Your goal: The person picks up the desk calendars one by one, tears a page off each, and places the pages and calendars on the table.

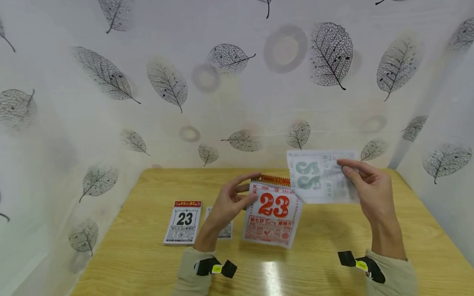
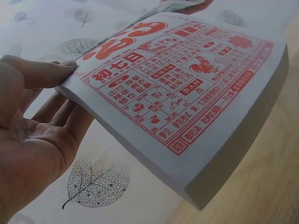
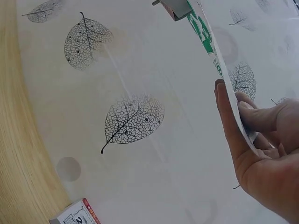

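My left hand grips a thick tear-off calendar by its left edge, thumb on the front and fingers behind. Its top page carries a large red 23, and a red and gold strip runs along its top. A thin calendar page with green print hangs sideways from my right hand, pinched between thumb and fingers. The page's lower-left corner overlaps the calendar's top right; I cannot tell if they are still joined. The left wrist view shows the thick stack of the calendar tilted above the table.
On the wooden table, left of my left hand, lies another calendar with a red header and a black 23. Beside it a further calendar is partly hidden by my left hand. A leaf-patterned curtain stands behind the table.
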The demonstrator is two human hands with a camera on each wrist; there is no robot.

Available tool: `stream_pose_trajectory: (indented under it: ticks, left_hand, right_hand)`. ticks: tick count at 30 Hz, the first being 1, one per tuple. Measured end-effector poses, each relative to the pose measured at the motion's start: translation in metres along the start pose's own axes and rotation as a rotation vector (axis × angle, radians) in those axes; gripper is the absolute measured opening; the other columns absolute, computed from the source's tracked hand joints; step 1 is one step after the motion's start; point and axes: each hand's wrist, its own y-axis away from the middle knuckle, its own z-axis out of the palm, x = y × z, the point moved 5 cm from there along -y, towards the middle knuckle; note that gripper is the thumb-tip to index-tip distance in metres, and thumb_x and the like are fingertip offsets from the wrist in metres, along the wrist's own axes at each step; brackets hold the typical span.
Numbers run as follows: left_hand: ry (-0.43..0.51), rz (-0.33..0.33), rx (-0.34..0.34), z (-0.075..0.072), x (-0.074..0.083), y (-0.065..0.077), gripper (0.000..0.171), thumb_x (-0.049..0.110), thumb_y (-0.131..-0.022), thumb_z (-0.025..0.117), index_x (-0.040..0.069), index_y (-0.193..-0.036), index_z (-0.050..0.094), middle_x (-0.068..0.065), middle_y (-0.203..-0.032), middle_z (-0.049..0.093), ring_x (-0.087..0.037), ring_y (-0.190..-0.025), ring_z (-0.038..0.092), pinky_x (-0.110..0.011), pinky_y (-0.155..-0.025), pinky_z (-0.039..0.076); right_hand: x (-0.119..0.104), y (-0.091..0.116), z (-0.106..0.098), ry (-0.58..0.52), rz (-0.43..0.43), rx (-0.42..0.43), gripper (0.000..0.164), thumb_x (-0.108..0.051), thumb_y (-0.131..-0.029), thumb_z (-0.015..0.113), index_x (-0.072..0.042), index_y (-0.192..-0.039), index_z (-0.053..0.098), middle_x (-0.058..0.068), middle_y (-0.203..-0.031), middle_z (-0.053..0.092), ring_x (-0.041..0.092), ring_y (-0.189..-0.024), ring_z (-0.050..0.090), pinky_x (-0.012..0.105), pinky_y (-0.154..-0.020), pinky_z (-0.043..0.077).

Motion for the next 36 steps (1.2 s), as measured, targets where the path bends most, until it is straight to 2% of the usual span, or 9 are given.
stream_pose_trajectory:
  ticks: [4,7,12,14,21,27,31,36]
  left_hand:
    - [-0.001,-0.019,0.018,-0.002,-0.001,0.002,0.053,0.000,-0.101,0.060,0.005,-0.152,0.047,-0.029,-0.132,0.063,-0.029,-0.096,0.075,-0.044,-0.078,0.063]
    - [-0.004,-0.030,0.046,-0.006,-0.001,0.003,0.052,0.001,-0.101,0.061,0.008,-0.151,0.048,-0.026,-0.132,0.063,-0.028,-0.096,0.075,-0.042,-0.079,0.063]
    - [-0.006,-0.019,0.049,-0.010,0.000,0.004,0.053,0.002,-0.101,0.062,0.009,-0.151,0.049,-0.027,-0.133,0.063,-0.028,-0.097,0.075,-0.042,-0.079,0.063]
    - [-0.006,-0.014,0.045,-0.010,0.000,0.004,0.053,0.002,-0.101,0.062,0.009,-0.151,0.049,-0.028,-0.133,0.063,-0.028,-0.098,0.075,-0.041,-0.079,0.063]
    - [0.001,0.004,0.062,-0.015,0.003,0.006,0.053,0.006,-0.101,0.063,0.009,-0.151,0.048,-0.025,-0.127,0.065,-0.024,-0.094,0.075,-0.035,-0.076,0.063]
    - [0.003,-0.016,0.076,-0.016,0.002,0.006,0.054,0.005,-0.101,0.062,0.010,-0.153,0.047,-0.024,-0.129,0.064,-0.023,-0.094,0.074,-0.035,-0.077,0.063]
    - [0.019,-0.043,0.103,-0.016,0.001,0.006,0.055,0.003,-0.100,0.062,0.010,-0.153,0.047,-0.022,-0.127,0.065,-0.019,-0.089,0.073,-0.031,-0.074,0.062]
    - [0.039,-0.061,0.122,-0.018,-0.004,0.006,0.056,0.003,-0.099,0.063,0.010,-0.152,0.047,-0.019,-0.123,0.066,-0.017,-0.085,0.071,-0.028,-0.073,0.061]
  right_hand:
    - [-0.001,-0.001,-0.005,-0.007,-0.027,0.058,0.022,0.002,-0.095,0.069,0.015,-0.112,0.071,0.003,-0.092,0.078,0.011,-0.079,0.073,0.018,-0.062,0.058]
    - [-0.002,-0.002,-0.010,-0.060,-0.056,0.088,0.020,0.007,-0.094,0.068,0.019,-0.110,0.069,0.006,-0.094,0.078,0.012,-0.081,0.073,0.018,-0.065,0.058]
    - [-0.003,-0.002,-0.013,-0.123,-0.075,0.088,0.021,0.010,-0.094,0.066,0.023,-0.111,0.066,0.011,-0.097,0.077,0.016,-0.087,0.073,0.020,-0.071,0.060]
    - [-0.002,-0.002,-0.015,-0.106,-0.056,0.114,0.022,0.009,-0.094,0.066,0.021,-0.112,0.067,0.010,-0.098,0.076,0.015,-0.088,0.072,0.018,-0.071,0.059]
    - [0.003,-0.001,-0.033,-0.044,0.054,0.295,0.022,0.001,-0.093,0.071,0.010,-0.113,0.073,0.007,-0.102,0.075,0.014,-0.088,0.071,0.014,-0.070,0.056]
    - [0.001,0.000,-0.034,-0.068,0.032,0.258,0.028,0.001,-0.094,0.070,0.013,-0.119,0.069,0.006,-0.099,0.076,0.014,-0.087,0.073,0.016,-0.070,0.058]
    - [-0.001,0.001,-0.030,-0.066,0.016,0.237,0.028,0.004,-0.093,0.070,0.013,-0.119,0.069,0.007,-0.101,0.076,0.013,-0.086,0.072,0.016,-0.070,0.058]
    - [0.000,0.002,-0.024,-0.046,-0.016,0.241,0.024,0.012,-0.091,0.068,0.017,-0.115,0.068,0.011,-0.115,0.070,0.014,-0.085,0.073,0.016,-0.068,0.058]
